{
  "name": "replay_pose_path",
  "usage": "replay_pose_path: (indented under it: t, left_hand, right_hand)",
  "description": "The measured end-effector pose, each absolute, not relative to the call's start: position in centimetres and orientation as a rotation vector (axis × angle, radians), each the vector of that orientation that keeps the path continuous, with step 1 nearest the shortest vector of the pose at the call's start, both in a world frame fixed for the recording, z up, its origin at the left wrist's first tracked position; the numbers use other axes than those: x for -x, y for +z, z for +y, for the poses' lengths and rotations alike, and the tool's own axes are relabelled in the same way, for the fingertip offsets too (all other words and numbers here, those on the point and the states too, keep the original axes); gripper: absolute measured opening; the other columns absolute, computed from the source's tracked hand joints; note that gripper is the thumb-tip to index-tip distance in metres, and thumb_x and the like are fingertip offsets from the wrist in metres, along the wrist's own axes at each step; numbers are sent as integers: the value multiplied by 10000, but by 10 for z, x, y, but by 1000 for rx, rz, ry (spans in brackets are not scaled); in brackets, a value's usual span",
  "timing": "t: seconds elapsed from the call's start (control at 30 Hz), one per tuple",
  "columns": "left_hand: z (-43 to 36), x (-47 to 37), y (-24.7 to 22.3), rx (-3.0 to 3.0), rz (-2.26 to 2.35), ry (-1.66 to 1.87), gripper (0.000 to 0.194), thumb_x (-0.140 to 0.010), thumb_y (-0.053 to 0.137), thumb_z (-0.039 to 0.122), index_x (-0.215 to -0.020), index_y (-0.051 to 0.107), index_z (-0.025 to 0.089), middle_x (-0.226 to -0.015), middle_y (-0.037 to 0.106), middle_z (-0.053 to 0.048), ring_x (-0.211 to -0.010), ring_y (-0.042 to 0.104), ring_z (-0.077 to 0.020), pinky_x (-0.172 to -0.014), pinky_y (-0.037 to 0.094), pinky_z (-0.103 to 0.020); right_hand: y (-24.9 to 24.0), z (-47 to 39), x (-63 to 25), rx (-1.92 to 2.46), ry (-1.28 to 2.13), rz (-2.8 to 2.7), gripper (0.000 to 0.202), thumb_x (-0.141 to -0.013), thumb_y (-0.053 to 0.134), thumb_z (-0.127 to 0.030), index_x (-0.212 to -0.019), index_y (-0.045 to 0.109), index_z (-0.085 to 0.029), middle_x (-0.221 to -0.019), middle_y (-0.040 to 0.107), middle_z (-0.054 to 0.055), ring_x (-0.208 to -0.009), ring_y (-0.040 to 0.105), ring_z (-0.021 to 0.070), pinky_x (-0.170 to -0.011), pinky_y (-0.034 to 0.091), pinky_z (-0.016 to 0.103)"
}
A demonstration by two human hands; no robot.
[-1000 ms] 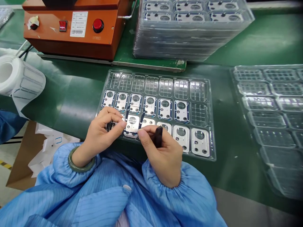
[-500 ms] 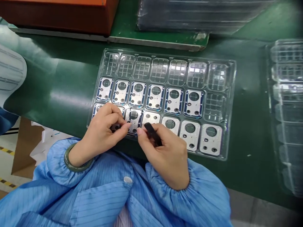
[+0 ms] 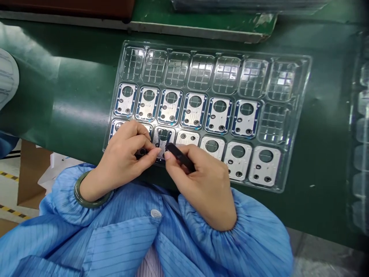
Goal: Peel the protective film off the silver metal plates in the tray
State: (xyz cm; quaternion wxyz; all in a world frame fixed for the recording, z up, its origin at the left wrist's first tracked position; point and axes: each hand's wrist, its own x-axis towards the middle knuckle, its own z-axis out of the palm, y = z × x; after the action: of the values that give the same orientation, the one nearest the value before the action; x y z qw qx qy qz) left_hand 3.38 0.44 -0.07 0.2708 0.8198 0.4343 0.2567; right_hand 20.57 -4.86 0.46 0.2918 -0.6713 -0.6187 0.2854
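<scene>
A clear plastic tray (image 3: 296,111) lies on the green surface with several silver metal plates in its lower two rows. Most plates in the middle row have dark blue edges. My left hand (image 3: 127,154) is pinched at the near edge of a plate (image 3: 162,144) in the front row; whatever is between its fingertips is too small to make out. Held in my right hand (image 3: 201,181) is a black tool (image 3: 181,157), its tip over the same plate. The two hands' fingertips are close together but apart.
Behind the tray runs a green board (image 3: 201,19) with a brown-red box (image 3: 66,7) on it. More clear trays (image 3: 361,134) stand at the right edge. A cardboard box (image 3: 30,173) is below at the left, and a striped white sleeve (image 3: 8,79) shows at the far left.
The view has shifted and come nearer, so the tray looks larger. My right hand has brought the black tool's tip left, onto the plate near my left fingertips.
</scene>
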Motion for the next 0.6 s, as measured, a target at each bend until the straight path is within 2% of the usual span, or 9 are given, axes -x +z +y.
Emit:
replay_pose_path:
  t: [0.6]
  left_hand:
    - [5, -33, -1, -2215, 1160, 702, 123, -848, 631, 225, -737, 592, 193, -822, 581, -23, -788, 551, -153, -679, 461, -315]
  right_hand:
    - [4, -49, -204, 1808, 757, -1626, 78, -811, 600, -211, -733, 606, -217, -565, 580, -46, -480, 500, 98, -495, 383, 243]
